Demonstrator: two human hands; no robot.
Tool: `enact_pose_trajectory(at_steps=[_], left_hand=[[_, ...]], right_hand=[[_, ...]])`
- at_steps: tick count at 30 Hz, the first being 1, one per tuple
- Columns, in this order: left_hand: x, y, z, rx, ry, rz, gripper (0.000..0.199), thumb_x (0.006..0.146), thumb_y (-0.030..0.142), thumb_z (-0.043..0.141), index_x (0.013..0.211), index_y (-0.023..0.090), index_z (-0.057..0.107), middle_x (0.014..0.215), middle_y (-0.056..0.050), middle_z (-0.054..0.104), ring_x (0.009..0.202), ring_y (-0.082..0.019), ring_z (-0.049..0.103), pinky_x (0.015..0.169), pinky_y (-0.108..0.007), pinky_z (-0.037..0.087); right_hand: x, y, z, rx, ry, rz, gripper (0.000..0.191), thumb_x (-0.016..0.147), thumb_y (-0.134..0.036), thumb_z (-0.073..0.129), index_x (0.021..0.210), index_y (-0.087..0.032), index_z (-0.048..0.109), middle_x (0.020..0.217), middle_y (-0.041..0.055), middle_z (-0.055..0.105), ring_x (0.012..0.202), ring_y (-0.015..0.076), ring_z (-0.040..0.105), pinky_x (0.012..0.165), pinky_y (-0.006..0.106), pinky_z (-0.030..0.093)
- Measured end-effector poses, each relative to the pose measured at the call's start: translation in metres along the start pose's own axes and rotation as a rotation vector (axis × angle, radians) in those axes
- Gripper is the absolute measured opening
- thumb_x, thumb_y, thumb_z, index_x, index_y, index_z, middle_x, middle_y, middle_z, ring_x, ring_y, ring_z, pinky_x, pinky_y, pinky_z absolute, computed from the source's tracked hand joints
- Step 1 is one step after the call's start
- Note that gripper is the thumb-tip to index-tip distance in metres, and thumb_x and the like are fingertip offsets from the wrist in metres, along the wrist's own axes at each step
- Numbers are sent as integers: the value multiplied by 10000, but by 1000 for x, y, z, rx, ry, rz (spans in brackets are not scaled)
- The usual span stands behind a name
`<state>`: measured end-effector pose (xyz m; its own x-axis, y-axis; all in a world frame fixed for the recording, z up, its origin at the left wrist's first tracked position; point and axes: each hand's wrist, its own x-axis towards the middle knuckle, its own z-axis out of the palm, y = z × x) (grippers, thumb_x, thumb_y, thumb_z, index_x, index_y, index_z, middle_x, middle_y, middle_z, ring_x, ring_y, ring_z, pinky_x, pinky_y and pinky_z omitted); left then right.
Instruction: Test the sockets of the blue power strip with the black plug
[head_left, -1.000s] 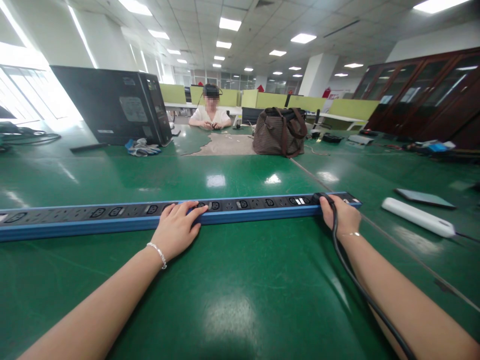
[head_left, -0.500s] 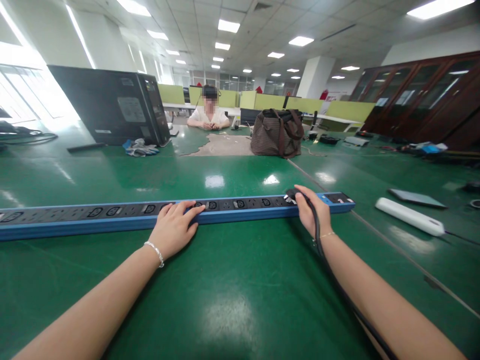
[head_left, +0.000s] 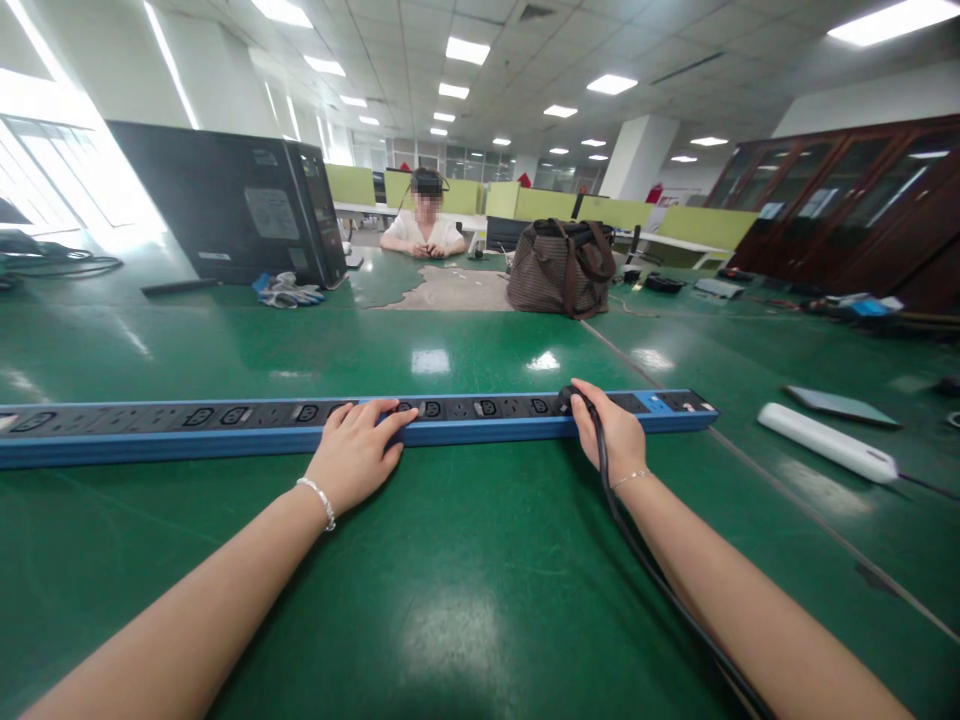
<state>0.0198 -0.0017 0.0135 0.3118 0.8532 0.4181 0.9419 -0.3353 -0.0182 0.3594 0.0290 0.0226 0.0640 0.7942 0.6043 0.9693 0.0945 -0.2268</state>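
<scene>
A long blue power strip (head_left: 480, 432) with black sockets lies across the green table. My left hand (head_left: 358, 440) rests on its middle with fingers spread, holding nothing. Near the strip's right end, my right hand (head_left: 609, 432) is closed around a black power plug (head_left: 570, 398) at the strip's sockets. Whether its pins sit in a socket is hidden. From the plug a black cord (head_left: 637, 540) runs down along my right forearm and out of the bottom of the view.
Behind the strip stand a black computer case (head_left: 225, 210), work gloves (head_left: 287, 291) and a brown bag (head_left: 551, 270). A person (head_left: 424, 235) sits across the table. On the right lie a white oblong device (head_left: 825, 440) and a flat grey one (head_left: 840, 404).
My right hand has moved slightly left along the strip, and the plug, tilted before, is now down at the sockets. The left hand keeps its place on the strip.
</scene>
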Motion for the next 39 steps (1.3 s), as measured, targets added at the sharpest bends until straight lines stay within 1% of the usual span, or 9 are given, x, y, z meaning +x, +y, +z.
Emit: enact_pose_trajectory(at_steps=[3,6,8,16,21,26,28,34,39], left_hand=[[0,0,0,-6,-2,-2,429,822,312,460,1247,336,506,1257,-43,521,1145,-228,488,1012,-444,297],[-1,-1,1,-9,-1,1,426,823,310,461,1246,331,508,1258,-44,520,1148,-228,486,1014,-445,295],[-1,-1,1,-8,1,5,425,824,308,460,1246,328,507,1261,-45,517,1150,-227,484,1016,-446,293],[-1,-2,2,-14,-3,7,440,820,309,460,1258,328,496,1276,-45,515,1151,-228,488,1021,-449,289],[-1,0,0,-16,-8,-6,436,825,320,448,1259,326,497,1282,-49,513,1156,-229,485,1029,-446,280],[-1,0,-1,-11,-20,-9,436,825,328,447,1259,328,495,1282,-50,509,1159,-230,481,1023,-443,285],[-1,0,-1,-12,-18,-9,435,827,326,444,1258,327,495,1282,-49,508,1160,-229,480,1025,-443,282],[-2,-1,0,-9,-12,9,440,828,319,442,1265,322,489,1288,-51,504,1164,-231,477,1024,-441,285],[-2,-2,1,-9,-11,11,440,829,316,445,1267,325,486,1291,-51,502,1164,-230,479,1024,-447,284]], right_hand=[[-1,0,2,-65,1,-62,360,888,-361,409,1171,-250,602,967,48,708,792,216,672,689,316,521],[-1,0,4,-36,57,-223,347,883,-295,413,1145,-189,614,1117,64,658,1028,217,609,868,328,484],[-2,-1,6,-26,74,-270,345,880,-268,411,1140,-162,611,1149,73,642,1089,213,576,919,330,456],[-6,5,12,-58,81,-257,344,882,-257,400,1163,-179,583,1121,72,657,1019,191,614,965,371,400],[-1,1,6,-118,47,-275,352,878,-262,392,1153,-175,595,1070,72,679,926,187,644,958,361,391],[8,-6,-5,-240,-59,-266,345,862,-289,409,1107,-208,637,758,53,721,706,189,656,840,324,454],[8,-6,-6,-239,-62,-245,343,860,-300,413,1106,-223,640,732,50,716,703,194,652,800,315,467],[0,-1,2,-113,-6,-284,356,884,-257,383,1162,-174,590,1074,88,675,974,203,628,989,401,363],[-3,-1,4,-87,3,-291,358,890,-240,376,1180,-147,566,1111,103,658,1040,203,604,1000,409,353]])
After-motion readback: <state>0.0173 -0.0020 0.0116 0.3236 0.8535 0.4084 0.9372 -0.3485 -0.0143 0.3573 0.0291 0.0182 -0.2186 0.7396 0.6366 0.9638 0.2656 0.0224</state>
